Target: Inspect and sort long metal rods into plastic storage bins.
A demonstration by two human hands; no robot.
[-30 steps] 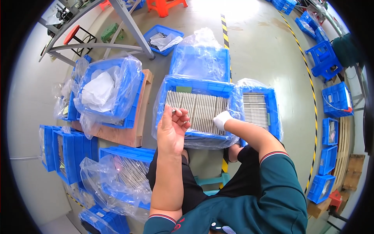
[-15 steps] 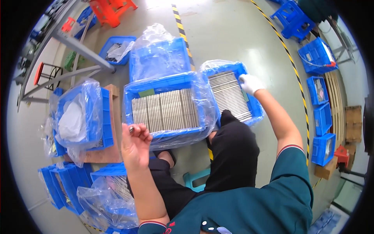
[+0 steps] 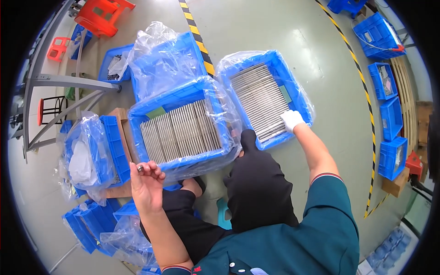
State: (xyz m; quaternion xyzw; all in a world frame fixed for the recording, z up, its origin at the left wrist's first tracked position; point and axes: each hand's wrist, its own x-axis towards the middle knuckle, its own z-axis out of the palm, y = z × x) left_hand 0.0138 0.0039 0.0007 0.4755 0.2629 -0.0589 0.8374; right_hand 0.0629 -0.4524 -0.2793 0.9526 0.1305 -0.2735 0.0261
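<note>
My left hand (image 3: 149, 185) is bare, raised palm up beside the near left corner of the middle blue bin (image 3: 188, 161). Its curled fingers pinch a small cylindrical metal part (image 3: 140, 168). In that plastic-lined bin, slim metal rods (image 3: 181, 130) stand in tight rows, with a green card (image 3: 155, 112) behind them. My right hand (image 3: 292, 120) wears a white glove and reaches into the right blue bin (image 3: 286, 64). Its closed fingertips touch the near right end of the stacked metal rods (image 3: 259, 98); what they grip is hidden. Another green card (image 3: 285, 94) lies along the rods.
A plastic-covered blue bin (image 3: 169, 59) adjoins the middle one at the back. More bagged bins (image 3: 94, 153) stand at my left. Red stools (image 3: 101, 16) and a metal frame (image 3: 68, 82) are at the far left. Blue bins (image 3: 391, 114) line the right side.
My gloved right hand has moved from the right bin's far right rim nearer to me, onto the rods. My left hand still holds the small metal part. The view has shifted and turned.
</note>
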